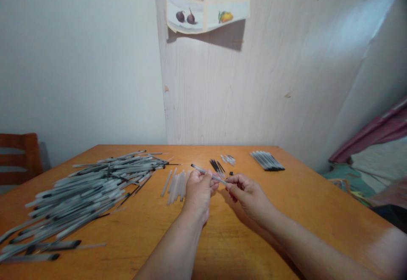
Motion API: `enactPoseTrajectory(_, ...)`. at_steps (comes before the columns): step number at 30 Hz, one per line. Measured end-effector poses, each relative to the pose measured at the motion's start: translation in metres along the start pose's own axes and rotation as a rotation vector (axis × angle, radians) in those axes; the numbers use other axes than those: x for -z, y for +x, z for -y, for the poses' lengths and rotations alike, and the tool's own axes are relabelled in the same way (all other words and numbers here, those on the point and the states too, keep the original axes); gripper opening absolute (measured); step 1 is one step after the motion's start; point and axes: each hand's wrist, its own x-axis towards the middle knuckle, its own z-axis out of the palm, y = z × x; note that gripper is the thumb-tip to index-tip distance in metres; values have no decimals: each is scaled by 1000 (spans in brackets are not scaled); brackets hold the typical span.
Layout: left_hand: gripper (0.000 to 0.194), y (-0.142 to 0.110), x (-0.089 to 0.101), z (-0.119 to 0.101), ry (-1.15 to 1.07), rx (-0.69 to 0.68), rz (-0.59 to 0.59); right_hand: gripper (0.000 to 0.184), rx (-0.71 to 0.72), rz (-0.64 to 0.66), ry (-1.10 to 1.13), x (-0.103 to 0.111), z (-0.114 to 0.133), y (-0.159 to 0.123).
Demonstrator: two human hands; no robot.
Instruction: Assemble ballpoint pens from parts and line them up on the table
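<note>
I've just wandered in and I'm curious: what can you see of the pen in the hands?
The pen is slim and straight, with a pale, translucent, plastic-looking barrel and a dark far-left end. It slants down to the right above the table. The left hand grips it partway along; the right hand pinches its other end. Fine detail is blurred.

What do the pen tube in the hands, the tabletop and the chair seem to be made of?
Pen tube: probably plastic, smooth; it looks pale and translucent, with a dark end.
Tabletop: likely varnished wood, though possibly laminate; orange-brown, with a soft sheen.
Chair: seemingly wood, reddish-brown, judging by its slatted back; stain or paint is unclear.
</note>
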Motion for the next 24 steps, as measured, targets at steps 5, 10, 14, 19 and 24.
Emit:
enactPoseTrajectory(5,9,0,0,0,11,0,3,23,7,-6,9,-1,4,-3)
enactPoseTrajectory(10,8,-2,-2,-1,-1,4,6,20,20,-6,17,-1,6,-4)
enactPoseTrajectory(14,8,-2,-3,0,-11,15,1,19,17,-11,19,-1,4,-5)
enactPoseTrajectory(19,8,-2,-3,2,-23,21,-7,22,23,-19,6,-2,1,-4)
enactPoseTrajectory(24,7,-6,-5,0,-46,13,-14,26,25,-15,36,-2,-2,-3)
